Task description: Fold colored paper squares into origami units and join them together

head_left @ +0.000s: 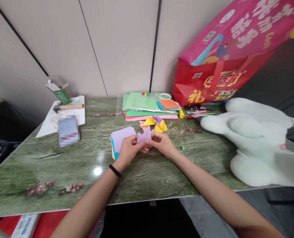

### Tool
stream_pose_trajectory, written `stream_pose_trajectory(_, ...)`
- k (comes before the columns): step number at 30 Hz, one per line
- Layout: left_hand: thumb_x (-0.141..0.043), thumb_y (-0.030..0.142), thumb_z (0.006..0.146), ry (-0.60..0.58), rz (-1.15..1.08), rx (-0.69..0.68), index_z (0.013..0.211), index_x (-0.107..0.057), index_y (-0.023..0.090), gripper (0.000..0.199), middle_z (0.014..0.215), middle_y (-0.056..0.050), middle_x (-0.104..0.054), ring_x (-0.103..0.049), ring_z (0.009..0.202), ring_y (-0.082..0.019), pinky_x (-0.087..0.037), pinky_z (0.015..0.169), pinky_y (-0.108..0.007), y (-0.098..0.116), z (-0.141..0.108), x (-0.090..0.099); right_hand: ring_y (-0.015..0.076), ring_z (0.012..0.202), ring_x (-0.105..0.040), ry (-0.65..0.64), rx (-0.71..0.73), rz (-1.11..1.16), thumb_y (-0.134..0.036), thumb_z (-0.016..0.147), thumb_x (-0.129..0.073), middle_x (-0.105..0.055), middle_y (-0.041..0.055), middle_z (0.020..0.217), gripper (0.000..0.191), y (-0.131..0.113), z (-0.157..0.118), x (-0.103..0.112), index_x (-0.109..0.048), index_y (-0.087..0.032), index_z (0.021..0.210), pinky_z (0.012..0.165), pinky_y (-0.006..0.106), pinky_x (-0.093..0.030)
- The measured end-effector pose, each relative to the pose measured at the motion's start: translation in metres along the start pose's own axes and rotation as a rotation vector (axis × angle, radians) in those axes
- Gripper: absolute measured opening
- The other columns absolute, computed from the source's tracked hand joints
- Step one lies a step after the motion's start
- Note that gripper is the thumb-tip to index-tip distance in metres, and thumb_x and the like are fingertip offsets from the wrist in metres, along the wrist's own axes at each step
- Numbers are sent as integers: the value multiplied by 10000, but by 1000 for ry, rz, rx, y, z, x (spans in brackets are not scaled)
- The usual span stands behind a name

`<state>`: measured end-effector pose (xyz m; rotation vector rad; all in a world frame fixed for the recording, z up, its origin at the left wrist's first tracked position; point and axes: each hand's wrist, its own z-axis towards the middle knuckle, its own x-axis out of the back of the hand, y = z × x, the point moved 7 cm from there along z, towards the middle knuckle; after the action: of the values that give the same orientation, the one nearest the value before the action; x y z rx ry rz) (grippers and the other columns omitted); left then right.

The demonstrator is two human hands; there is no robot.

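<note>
The bench (pixel 70 172) is backed by a panelled wall along its far edge. Near its far right corner, a pink gift bag (pixel 226 36) and a red gift bag (pixel 186 81) are stood; their contents are hidden. The right end is taken up by a white plush toy (pixel 256 135). At the far left corner a white sheet (pixel 49 120) is laid; on it are placed a hammer (pixel 73 106), its handle pointed toward the right end, and a small green carton (pixel 62 96) with flaps raised, whose inside cannot be seen. Midway along the far edge, a pile of coloured sheets (pixel 139 102) is stacked. Nearer the near edge, a stack of square papers (pixel 122 134), lilac uppermost, is partly covered by the left hand (pixel 129 145).

Between that hand and the right hand (pixel 162 142), over the middle of the bench, a lilac folded paper (pixel 143 136) is grasped by the fingers of both, neither hand being clearly nearer. Its width is spanned from hand to hand, roughly parallel to the near edge, and its two points are turned toward the far edge. Just beyond it, yellow, pink and purple folded pieces (pixel 163 126) are grouped. Toward the right end, a tiny green scrap (pixel 183 148) is left lying.
</note>
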<state>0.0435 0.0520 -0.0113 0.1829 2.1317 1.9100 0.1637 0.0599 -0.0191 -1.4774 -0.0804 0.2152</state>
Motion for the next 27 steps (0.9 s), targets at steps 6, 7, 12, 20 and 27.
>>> stream_pose_trajectory(6,-716,364,675,-58,22,93,785,-579,106,311,581,-34,-664,-636,471,-137,-530,458,-229,-9,-1,-2,96,490,-511,77,-14,-22,-443,582,-757,-564,-38,537,338,2,2,7,-551,-177,553,492,236,-478)
stream_pose_trajectory(7,-707,370,684,-75,28,102,788,-584,104,310,574,-34,-661,-634,466,-136,-526,451,-224,-10,-1,-3,96,493,-513,83,-20,-17,-442,581,-758,-569,-36,546,333,2,2,8,-559,-176,559,487,235,-479)
stream_pose_trajectory(12,-706,391,686,-87,-8,87,775,-592,100,325,591,-51,-667,-635,469,-137,-534,460,-231,-9,-2,-4,104,540,-560,-31,-65,37,-427,607,-745,-603,-33,611,291,6,-1,-1,-616,-172,663,526,243,-509)
stream_pose_trajectory(20,-639,380,767,-110,9,124,793,-553,115,280,681,-70,-689,-655,513,-144,-547,496,-251,-13,-1,-7,94,488,-542,106,-40,24,-420,619,-734,-591,-31,537,298,3,-1,8,-596,-158,589,496,224,-484)
stream_pose_trajectory(27,-596,377,801,-74,14,116,738,-501,136,267,622,-40,-672,-639,456,-140,-517,417,-224,-11,-1,-4,91,451,-520,106,-16,-5,-445,625,-722,-595,-29,524,306,-1,-1,7,-603,-165,599,466,225,-461)
